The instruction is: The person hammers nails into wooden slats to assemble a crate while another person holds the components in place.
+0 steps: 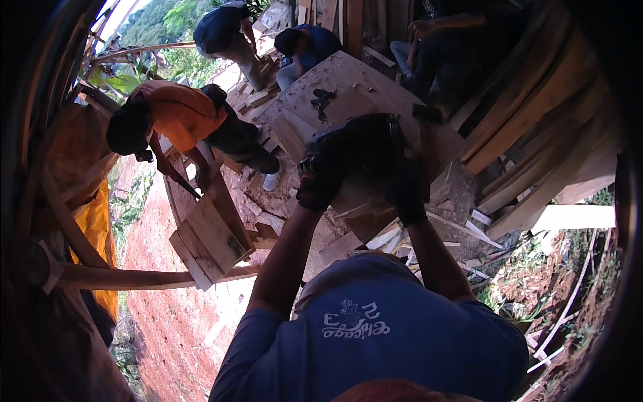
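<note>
Both my forearms reach forward over the near end of a wooden worktable. My left hand, in a dark glove with reddish patches, is closed at the left side of a bulky dark thing. On its other side is my right hand, also dark-gloved and curled in against it. Deep shadow hides most of the fingers and the kind of thing between them. Just below it, between my wrists, shows a brown wooden piece. Farther up the tabletop lie a flat board and a small black tool.
At left, a person in orange bends over a wooden panel with a dark tool. Other people work beyond the table. Long planks lean at right. Wood scraps litter the ground; a reddish dirt slope lies lower left.
</note>
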The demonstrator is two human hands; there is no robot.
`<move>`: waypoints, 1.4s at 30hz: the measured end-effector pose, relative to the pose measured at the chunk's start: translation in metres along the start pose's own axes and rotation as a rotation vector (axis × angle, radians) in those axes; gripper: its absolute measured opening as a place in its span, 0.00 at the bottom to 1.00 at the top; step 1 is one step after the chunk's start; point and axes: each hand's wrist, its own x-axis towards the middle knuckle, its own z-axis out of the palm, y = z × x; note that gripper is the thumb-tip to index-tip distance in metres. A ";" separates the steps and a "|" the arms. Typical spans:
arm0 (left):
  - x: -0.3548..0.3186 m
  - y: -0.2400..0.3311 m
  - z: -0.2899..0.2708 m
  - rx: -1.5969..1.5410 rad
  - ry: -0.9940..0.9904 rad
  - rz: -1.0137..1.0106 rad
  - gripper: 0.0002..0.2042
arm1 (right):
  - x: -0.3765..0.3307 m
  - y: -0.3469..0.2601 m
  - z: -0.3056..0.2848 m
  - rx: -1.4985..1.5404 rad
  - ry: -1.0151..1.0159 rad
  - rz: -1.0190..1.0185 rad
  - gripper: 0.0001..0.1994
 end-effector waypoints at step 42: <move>-0.005 -0.079 0.064 0.370 -0.135 -0.107 0.14 | 0.016 0.024 0.006 -0.013 -0.068 -0.013 0.29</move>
